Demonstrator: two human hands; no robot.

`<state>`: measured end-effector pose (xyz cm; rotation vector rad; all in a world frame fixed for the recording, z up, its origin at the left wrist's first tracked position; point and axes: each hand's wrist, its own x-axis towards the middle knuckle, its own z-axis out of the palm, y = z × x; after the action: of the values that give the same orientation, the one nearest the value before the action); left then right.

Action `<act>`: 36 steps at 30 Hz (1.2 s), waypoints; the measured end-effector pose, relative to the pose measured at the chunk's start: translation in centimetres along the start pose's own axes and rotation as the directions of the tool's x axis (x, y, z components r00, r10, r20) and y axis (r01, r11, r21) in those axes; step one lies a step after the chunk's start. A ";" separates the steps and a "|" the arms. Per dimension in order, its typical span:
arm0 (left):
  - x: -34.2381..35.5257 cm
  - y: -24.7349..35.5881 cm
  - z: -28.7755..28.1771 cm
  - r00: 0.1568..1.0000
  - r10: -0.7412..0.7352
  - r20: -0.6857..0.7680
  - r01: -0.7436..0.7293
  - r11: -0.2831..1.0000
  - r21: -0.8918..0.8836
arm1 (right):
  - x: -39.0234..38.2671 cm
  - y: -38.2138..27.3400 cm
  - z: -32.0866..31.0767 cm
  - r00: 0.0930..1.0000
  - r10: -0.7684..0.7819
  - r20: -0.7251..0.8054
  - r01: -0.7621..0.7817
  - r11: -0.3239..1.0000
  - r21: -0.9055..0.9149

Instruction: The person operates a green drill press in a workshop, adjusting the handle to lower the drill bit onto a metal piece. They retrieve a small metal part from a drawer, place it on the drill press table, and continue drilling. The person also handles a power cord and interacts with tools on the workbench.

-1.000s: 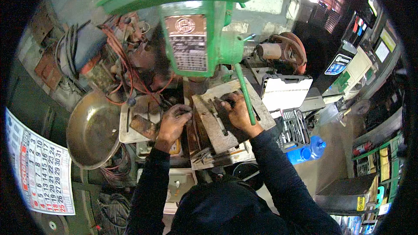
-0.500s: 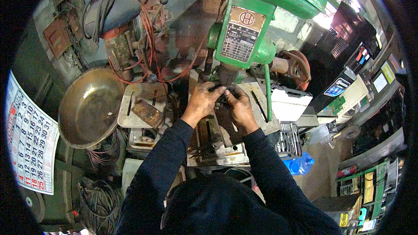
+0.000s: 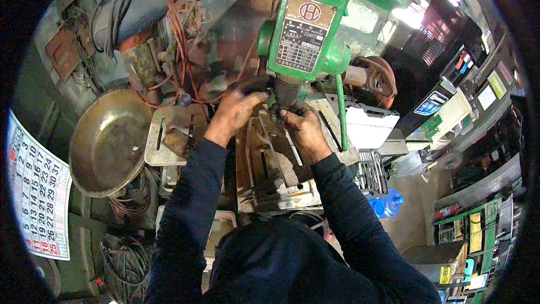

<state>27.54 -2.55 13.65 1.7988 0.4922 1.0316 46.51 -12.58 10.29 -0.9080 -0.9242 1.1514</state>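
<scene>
Green drill press (image 3: 308,28), left hand (image 3: 232,111) and right hand (image 3: 305,128) by its chuck (image 3: 286,90); can't tell if either grip's closed or loaded. Accidental start could get nasty.

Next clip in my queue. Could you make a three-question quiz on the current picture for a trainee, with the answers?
1. True or false: the left hand and the right hand are clasped together.

2. Which colour is the long straight lever on the drill press?
A. Red
B. Green
C. White

3. Fill in the missing word: the open tool case lies toward the person's ____ side.

Key:
1. False; they are apart, the left one on one side of the chuck and the right one toward the other.
2. B.
3. Right.
</scene>
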 end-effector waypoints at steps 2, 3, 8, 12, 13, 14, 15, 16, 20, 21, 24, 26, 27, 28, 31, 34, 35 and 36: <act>1.2 1.9 -0.4 0.993 -0.079 0.085 0.067 0.988 0.138 | 0.0 -0.2 0.2 1.000 -0.020 0.023 0.017 0.993 0.119; 1.8 2.7 -0.4 0.986 -0.117 0.119 0.090 0.974 0.208 | -0.1 -0.2 0.3 1.000 -0.002 -0.017 0.004 0.994 0.113; 3.3 5.0 -0.9 0.972 -0.076 0.223 0.026 0.975 0.221 | -0.3 -0.6 0.4 0.999 0.030 0.012 -0.031 0.991 0.128; 3.6 4.2 -0.9 0.936 -0.073 0.345 -0.064 0.927 0.371 | 0.1 0.0 -0.1 1.000 -0.005 0.017 0.004 0.999 0.033; 3.5 4.0 -0.8 0.934 -0.073 0.351 -0.062 0.931 0.360 | 0.2 0.2 -0.3 0.999 -0.034 0.008 0.034 0.999 -0.013; 3.2 3.7 -0.9 0.941 -0.083 0.328 -0.049 0.926 0.375 | 0.2 0.4 -0.6 0.994 -0.090 0.066 0.093 0.995 -0.045; 2.8 3.4 -0.9 0.936 -0.066 0.345 -0.080 0.916 0.393 | 0.2 0.7 -0.8 0.996 -0.086 0.027 0.090 0.974 -0.207; 2.5 3.1 -1.4 0.941 -0.128 0.314 -0.060 0.849 0.526 | -0.1 0.7 -1.3 0.987 -0.158 0.010 0.135 0.807 -0.575; -0.4 -0.3 -4.5 0.927 -0.328 0.181 0.187 0.824 0.535 | -3.8 -0.3 -3.2 0.918 -0.358 0.170 0.290 0.312 -0.905; -2.4 -2.2 -5.2 0.940 -0.313 0.140 0.226 0.872 0.434 | -5.4 -1.0 -3.7 0.922 -0.353 0.156 0.260 0.269 -0.927; -10.8 -10.4 -7.7 0.945 -0.326 0.018 0.305 0.901 0.310 | -11.8 -2.2 -4.6 0.967 -0.240 -0.085 0.003 0.345 -0.938; -17.8 -17.0 -8.5 0.925 -0.379 0.006 0.327 0.806 0.494 | -16.6 -2.6 -5.3 0.972 -0.019 -0.234 -0.202 0.436 -0.877; -22.0 -19.8 -7.7 0.891 -0.453 -0.024 0.365 0.685 0.630 | -19.1 -2.6 -5.6 0.982 -0.006 -0.187 -0.167 0.418 -0.893; -25.9 -22.1 -6.9 0.820 -0.565 0.088 0.274 0.523 0.807 | -21.3 -2.0 -5.9 0.947 0.168 -0.275 -0.323 0.501 -0.803; -37.6 -24.1 -3.1 0.826 -0.562 0.032 0.402 0.629 0.665 | -27.8 2.0 -6.6 0.908 0.281 -0.311 -0.408 0.424 -0.809; -44.1 -23.3 1.2 0.831 -0.526 0.180 0.323 0.721 0.613 | -34.1 5.5 -7.9 0.812 0.492 -0.314 -0.584 0.675 -0.451; -45.1 -22.9 3.0 0.747 -0.632 0.206 0.403 0.677 0.617 | -35.6 6.7 -8.6 0.794 0.517 -0.319 -0.607 0.657 -0.447; -45.8 -22.4 4.2 0.691 -0.683 0.237 0.493 0.685 0.537 | -36.8 7.8 -9.3 0.762 0.547 -0.346 -0.646 0.613 -0.454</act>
<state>7.84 -27.18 -26.64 1.9539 1.0225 0.0385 46.75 -48.34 -4.72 -1.8874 -0.8342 1.3533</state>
